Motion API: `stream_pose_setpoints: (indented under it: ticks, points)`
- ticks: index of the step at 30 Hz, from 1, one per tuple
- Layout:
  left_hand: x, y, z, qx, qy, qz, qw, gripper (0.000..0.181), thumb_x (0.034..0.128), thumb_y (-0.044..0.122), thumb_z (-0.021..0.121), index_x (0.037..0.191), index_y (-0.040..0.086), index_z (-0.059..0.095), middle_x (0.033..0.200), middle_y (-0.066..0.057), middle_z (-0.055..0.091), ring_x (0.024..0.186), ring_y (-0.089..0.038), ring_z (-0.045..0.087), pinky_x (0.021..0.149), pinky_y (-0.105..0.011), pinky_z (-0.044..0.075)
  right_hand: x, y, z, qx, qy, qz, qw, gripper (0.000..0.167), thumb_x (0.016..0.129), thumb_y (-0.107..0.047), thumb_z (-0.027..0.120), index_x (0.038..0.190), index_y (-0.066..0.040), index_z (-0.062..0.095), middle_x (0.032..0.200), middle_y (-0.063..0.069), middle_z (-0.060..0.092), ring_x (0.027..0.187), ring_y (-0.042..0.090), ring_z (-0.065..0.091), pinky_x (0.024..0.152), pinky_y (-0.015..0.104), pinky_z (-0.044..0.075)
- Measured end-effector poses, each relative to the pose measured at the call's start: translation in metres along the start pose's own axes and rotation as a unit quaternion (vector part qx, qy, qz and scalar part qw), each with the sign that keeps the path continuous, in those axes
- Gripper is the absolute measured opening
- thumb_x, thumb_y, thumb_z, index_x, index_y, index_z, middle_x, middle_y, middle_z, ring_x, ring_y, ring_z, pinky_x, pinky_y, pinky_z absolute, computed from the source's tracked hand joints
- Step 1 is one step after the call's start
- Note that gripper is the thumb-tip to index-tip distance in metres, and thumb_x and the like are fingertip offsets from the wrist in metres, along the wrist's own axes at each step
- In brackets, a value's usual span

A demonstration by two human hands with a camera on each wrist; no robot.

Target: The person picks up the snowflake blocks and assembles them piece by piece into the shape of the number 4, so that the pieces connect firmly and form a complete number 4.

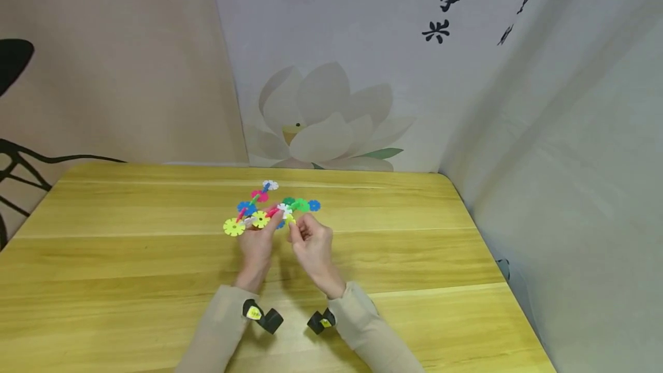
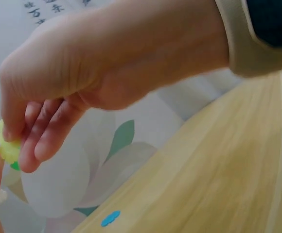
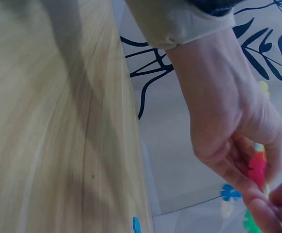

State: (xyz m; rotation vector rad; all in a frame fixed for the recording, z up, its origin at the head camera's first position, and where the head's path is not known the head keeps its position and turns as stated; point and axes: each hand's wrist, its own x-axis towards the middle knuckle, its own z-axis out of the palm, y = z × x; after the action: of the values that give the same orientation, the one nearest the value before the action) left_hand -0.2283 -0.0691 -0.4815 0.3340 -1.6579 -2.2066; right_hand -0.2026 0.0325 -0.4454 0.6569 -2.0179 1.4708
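Linked plastic snowflake discs form a chain in pink, blue, white, green and yellow, raised over the table. My left hand (image 1: 256,249) grips this chain (image 1: 246,208) at its middle, thumb along a pink disc (image 3: 257,167); in the right wrist view this hand fills much of the frame. Between thumb and index finger, my right hand (image 1: 316,246) pinches a yellow snowflake disc (image 2: 8,145), close against the chain. The left wrist view shows mostly the right hand (image 2: 58,77). Whether the yellow disc is joined to the chain is hidden by fingers.
A wooden table (image 1: 414,235) spans the view below both hands. One blue snowflake disc (image 2: 111,218) appears to lie apart on it. Behind hangs a cloth backdrop (image 1: 336,27) with a printed lotus and characters; another curtain (image 1: 570,160) borders the right side.
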Motion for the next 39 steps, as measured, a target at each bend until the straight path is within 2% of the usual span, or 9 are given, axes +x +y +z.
stream_pose_setpoints:
  ticks: [4, 6, 12, 18, 22, 27, 30, 34, 39]
  points:
    - [0.000, 0.000, -0.001, 0.039, -0.003, 0.007, 0.9992, 0.031, 0.0789, 0.006, 0.074, 0.105, -0.007, 0.066, 0.096, 0.000, 0.071, 0.085, -0.001, 0.062, 0.071, -0.016, 0.050, -0.001, 0.001, 0.001, 0.008, 0.000, 0.009, 0.9999, 0.017, 0.077, 0.023, 0.057, 0.067, 0.010, 0.051, 0.054, 0.020, 0.057, 0.043, 0.031, 0.056, 0.037, 0.014, 0.042]
    - [0.000, -0.001, -0.002, 0.037, 0.001, 0.016, 0.9992, 0.029, 0.0789, 0.005, 0.074, 0.104, -0.008, 0.066, 0.095, 0.000, 0.071, 0.084, -0.001, 0.062, 0.071, -0.015, 0.051, -0.001, 0.001, 0.002, 0.014, -0.003, 0.014, 0.9998, 0.017, 0.077, 0.023, 0.058, 0.067, 0.011, 0.051, 0.055, 0.021, 0.057, 0.043, 0.033, 0.057, 0.037, 0.016, 0.044]
    - [0.002, -0.001, -0.004, -0.035, 0.013, 0.044, 0.9983, 0.024, 0.0776, -0.003, 0.072, 0.100, -0.012, 0.066, 0.085, 0.007, 0.071, 0.083, -0.006, 0.064, 0.071, -0.017, 0.052, -0.002, 0.009, 0.006, 0.011, -0.017, 0.028, 0.9994, 0.012, 0.078, 0.018, 0.062, 0.071, 0.012, 0.055, 0.059, 0.022, 0.060, 0.048, 0.031, 0.060, 0.042, 0.025, 0.052]
    - [0.008, -0.002, -0.007, -0.066, 0.024, 0.046, 0.9965, 0.026, 0.0783, -0.001, 0.073, 0.102, -0.011, 0.065, 0.091, -0.002, 0.072, 0.084, -0.008, 0.065, 0.075, -0.018, 0.054, -0.005, 0.044, 0.009, 0.014, -0.030, 0.032, 0.9990, 0.009, 0.082, 0.004, 0.068, 0.076, 0.007, 0.062, 0.063, 0.016, 0.064, 0.051, 0.027, 0.061, 0.045, 0.022, 0.053]
    - [0.012, -0.003, -0.010, -0.112, 0.028, 0.032, 0.9928, 0.027, 0.0776, -0.003, 0.073, 0.102, -0.010, 0.064, 0.091, -0.006, 0.072, 0.081, -0.010, 0.067, 0.075, -0.022, 0.056, -0.001, 0.069, 0.002, -0.008, -0.034, 0.081, 0.9961, 0.010, 0.086, -0.003, 0.066, 0.081, 0.005, 0.065, 0.069, 0.015, 0.066, 0.056, 0.028, 0.064, 0.048, 0.019, 0.053]
    - [0.013, -0.002, -0.012, -0.127, 0.034, 0.004, 0.9913, 0.034, 0.0766, -0.002, 0.075, 0.105, -0.013, 0.061, 0.085, 0.002, 0.072, 0.077, -0.009, 0.067, 0.074, -0.023, 0.056, 0.007, 0.112, -0.007, -0.113, -0.058, 0.167, 0.9777, 0.011, 0.084, 0.000, 0.067, 0.091, 0.008, 0.066, 0.084, 0.017, 0.068, 0.072, 0.026, 0.065, 0.061, 0.022, 0.055]
    - [0.013, -0.002, -0.012, -0.128, 0.037, -0.001, 0.9911, 0.030, 0.0762, -0.003, 0.075, 0.103, -0.010, 0.064, 0.085, 0.001, 0.072, 0.077, -0.008, 0.067, 0.075, -0.023, 0.056, 0.009, 0.134, -0.011, -0.141, -0.067, 0.200, 0.9673, 0.017, 0.081, 0.003, 0.069, 0.097, 0.009, 0.065, 0.091, 0.020, 0.066, 0.078, 0.028, 0.064, 0.067, 0.029, 0.057]
    - [0.014, -0.004, -0.013, -0.136, 0.035, 0.007, 0.9900, 0.021, 0.0765, -0.005, 0.074, 0.095, 0.003, 0.069, 0.086, -0.001, 0.072, 0.078, -0.009, 0.068, 0.075, -0.024, 0.056, 0.013, 0.143, -0.014, -0.163, -0.083, 0.223, 0.9574, 0.023, 0.080, 0.001, 0.070, 0.100, 0.009, 0.065, 0.094, 0.021, 0.063, 0.080, 0.029, 0.061, 0.069, 0.035, 0.055]
    - [0.015, -0.006, -0.013, -0.138, 0.033, 0.012, 0.9897, 0.022, 0.0757, -0.003, 0.075, 0.095, 0.004, 0.069, 0.090, -0.005, 0.072, 0.080, -0.011, 0.068, 0.076, -0.026, 0.056, 0.022, 0.142, -0.014, -0.181, -0.124, 0.260, 0.9402, 0.028, 0.081, -0.005, 0.070, 0.107, 0.006, 0.065, 0.099, 0.019, 0.060, 0.087, 0.027, 0.056, 0.074, 0.034, 0.052]
